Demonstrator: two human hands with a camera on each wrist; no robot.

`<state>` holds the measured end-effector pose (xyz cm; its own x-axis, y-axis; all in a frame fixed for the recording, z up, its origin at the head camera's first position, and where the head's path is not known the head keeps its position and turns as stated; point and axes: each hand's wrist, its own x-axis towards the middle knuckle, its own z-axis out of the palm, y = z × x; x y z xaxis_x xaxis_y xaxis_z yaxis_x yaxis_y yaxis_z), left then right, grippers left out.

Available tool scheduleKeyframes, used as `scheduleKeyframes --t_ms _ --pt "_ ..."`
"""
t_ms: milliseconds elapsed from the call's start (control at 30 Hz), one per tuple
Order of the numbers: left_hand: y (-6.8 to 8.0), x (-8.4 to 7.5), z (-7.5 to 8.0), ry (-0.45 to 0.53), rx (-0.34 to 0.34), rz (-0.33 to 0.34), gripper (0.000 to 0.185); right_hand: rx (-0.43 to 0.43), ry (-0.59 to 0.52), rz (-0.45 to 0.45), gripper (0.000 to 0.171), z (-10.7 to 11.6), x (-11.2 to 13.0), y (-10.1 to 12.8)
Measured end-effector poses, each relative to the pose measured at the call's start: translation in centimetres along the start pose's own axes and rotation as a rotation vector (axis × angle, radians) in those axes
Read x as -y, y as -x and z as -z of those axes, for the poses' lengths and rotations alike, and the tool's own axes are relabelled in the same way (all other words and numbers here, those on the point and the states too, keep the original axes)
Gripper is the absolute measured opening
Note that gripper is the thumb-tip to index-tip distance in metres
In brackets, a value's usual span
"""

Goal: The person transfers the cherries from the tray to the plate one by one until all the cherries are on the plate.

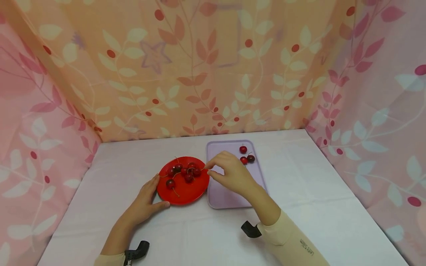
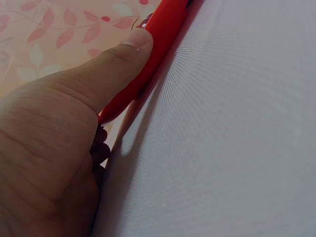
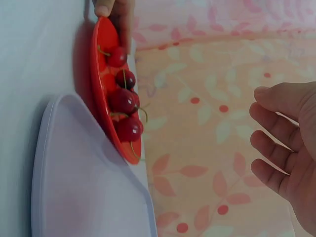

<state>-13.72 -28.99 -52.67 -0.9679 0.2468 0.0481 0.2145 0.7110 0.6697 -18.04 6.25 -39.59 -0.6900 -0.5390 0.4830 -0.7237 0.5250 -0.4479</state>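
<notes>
- While the red plate [image 1: 183, 192] is steadied at its rim by the left hand [image 1: 145, 201], thumb pressed on, cherries [image 1: 186, 171] are reached for.
- Loosely curled, empty right hand [image 1: 229, 173] fingers should be closed on one stem only.

plate [image 1: 183, 192]: red | cherries [image 1: 185, 172]: dark red | tray [image 1: 226, 194]: pale lilac | tablecloth [image 1: 316, 192]: white | backdrop [image 1: 199, 70]: orange and pink, patterned with leaves
</notes>
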Motion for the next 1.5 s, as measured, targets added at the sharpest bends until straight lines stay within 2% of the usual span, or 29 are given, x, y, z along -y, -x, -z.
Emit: scheduleKeyframes --t_ms 267,700,1067,1300,1500 --pt "0.0 0.2 -0.1 -0.005 0.002 -0.006 0.114 -0.047 -0.011 -0.048 0.018 2.0 -1.2 2.2" --pt "0.0 -0.1 0.0 -0.011 0.008 0.000 0.113 -0.078 -0.028 -0.130 0.019 3.4 -3.7 3.3" --pt "0.1 0.0 0.1 -0.006 0.000 -0.013 0.113 -0.121 0.009 -0.299 0.019 4.0 -7.1 3.9" --pt "0.1 0.0 0.1 -0.001 -0.004 -0.023 0.113 -0.068 -0.006 -0.411 0.016 3.1 -9.7 4.5" --pt "0.0 0.1 -0.1 -0.008 0.000 -0.015 0.113 -0.001 0.022 -0.470 0.023 2.1 -11.6 5.2"
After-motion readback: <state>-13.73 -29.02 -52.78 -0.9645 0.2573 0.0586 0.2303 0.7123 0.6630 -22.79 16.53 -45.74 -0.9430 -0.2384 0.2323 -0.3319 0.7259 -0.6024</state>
